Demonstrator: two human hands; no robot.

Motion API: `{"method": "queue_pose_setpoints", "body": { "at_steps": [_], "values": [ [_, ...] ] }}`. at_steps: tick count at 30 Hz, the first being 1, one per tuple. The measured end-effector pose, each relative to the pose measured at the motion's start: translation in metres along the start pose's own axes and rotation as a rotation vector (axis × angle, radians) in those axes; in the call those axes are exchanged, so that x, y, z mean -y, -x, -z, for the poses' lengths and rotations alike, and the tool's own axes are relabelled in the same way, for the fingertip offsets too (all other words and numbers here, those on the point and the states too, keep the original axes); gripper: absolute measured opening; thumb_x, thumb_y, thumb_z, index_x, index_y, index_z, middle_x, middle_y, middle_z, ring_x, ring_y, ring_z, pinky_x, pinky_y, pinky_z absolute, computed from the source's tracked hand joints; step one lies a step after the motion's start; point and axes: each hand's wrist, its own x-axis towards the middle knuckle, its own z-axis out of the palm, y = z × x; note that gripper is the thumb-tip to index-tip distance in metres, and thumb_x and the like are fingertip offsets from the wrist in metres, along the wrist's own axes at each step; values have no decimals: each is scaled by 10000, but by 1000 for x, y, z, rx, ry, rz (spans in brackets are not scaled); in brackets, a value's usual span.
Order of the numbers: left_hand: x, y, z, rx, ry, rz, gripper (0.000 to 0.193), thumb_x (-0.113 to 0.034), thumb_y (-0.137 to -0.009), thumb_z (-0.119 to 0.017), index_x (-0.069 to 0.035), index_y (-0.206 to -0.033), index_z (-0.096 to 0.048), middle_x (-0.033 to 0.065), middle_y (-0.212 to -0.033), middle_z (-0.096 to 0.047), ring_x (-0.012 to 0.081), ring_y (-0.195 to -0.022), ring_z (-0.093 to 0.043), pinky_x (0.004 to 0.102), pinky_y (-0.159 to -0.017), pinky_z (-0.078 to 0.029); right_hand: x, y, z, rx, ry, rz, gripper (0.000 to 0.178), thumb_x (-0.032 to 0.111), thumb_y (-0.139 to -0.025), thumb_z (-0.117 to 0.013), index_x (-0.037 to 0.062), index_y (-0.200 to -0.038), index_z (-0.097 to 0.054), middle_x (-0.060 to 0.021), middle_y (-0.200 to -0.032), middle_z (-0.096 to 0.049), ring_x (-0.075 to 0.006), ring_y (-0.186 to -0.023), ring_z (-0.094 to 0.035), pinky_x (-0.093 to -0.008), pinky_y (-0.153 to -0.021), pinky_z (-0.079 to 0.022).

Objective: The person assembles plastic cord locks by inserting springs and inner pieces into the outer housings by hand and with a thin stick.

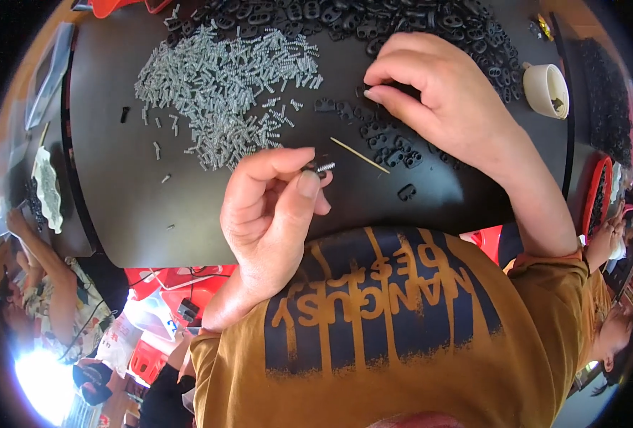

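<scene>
Pinching a small black part (312, 167) with a silvery spring (326, 167) at it, the left hand (265, 214) sits over the near side of the dark table (188, 228) (can't tell how far the spring is seated). Right hand (448, 93) is curled, thumb and index tips near each other at a dark piece (361, 91); can't tell if it's gripped. Spring pile (220, 93) lies beyond the left hand, black-part heap (430, 16) along the far edge. Thin stick (359, 155) between the hands, loose black parts (396, 151) beside it, white cup (537, 87) far right.
</scene>
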Motion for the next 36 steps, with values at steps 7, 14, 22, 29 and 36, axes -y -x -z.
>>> {"method": "queue_pose_setpoints", "body": {
  "at_steps": [7,14,22,29,36],
  "values": [
    [1,2,1,28,4,29,200,49,-818,-491,20,-1016,-490,42,-839,-520,58,-622,-510,236,-709,-471,-5,-1,18,-117,-65,-239,113,81,-802,-553,9,-888,-571,-28,-730,-529,-99,-653,-505,-211,-598,-403],
    [3,-1,0,2,15,30,194,43,-823,-489,16,-1015,-491,40,-843,-519,58,-620,-508,245,-723,-472,1,-26,25,40,31,-180,100,82,-713,-589,3,-774,-577,-129,-747,-526,-296,-734,-518,-371,-660,-420],
    [3,-2,-3,0,-3,20,190,27,-826,-500,9,-1015,-495,12,-766,-525,44,-613,-499,234,-719,-471,4,-30,24,96,63,-155,79,58,-692,-577,-2,-739,-559,-133,-740,-512,-293,-736,-518,-370,-671,-419],
    [0,1,-7,-20,-34,12,181,22,-826,-501,7,-1007,-504,9,-756,-527,40,-608,-496,225,-708,-470,8,-21,15,70,189,38,62,37,-694,-555,-12,-730,-545,-137,-732,-507,-295,-739,-519,-364,-675,-423],
    [2,0,-7,-31,-26,-36,175,11,-828,-501,5,-1003,-505,8,-763,-527,40,-606,-492,235,-728,-474,16,-25,21,127,23,-97,81,60,-737,-549,-20,-746,-538,-147,-758,-529,-296,-760,-525,-367,-692,-430]
  ]
}}
